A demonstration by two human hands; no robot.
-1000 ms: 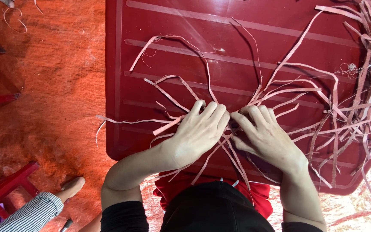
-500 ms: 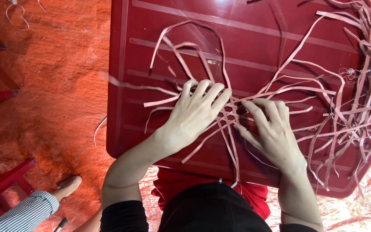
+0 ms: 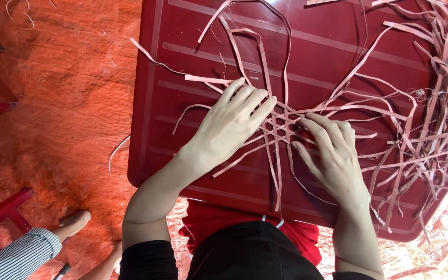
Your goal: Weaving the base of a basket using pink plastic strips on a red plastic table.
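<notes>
- Pressing down flat, I see the left hand (image 3: 232, 124) spread open, fingers pinning the woven strip lattice (image 3: 281, 124) from its left side.
- Right hand (image 3: 333, 155) open too, fingertips on the lattice's right edge; nothing gripped.
- Lattice sits between both hands, mid-way across the dark red plastic table (image 3: 193, 171); left fingertips look nearer its centre.
- Loose strip pile (image 3: 442, 103) lies well right, closer to the right hand.

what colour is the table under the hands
Dark glossy red table, seen in the head view.
</notes>
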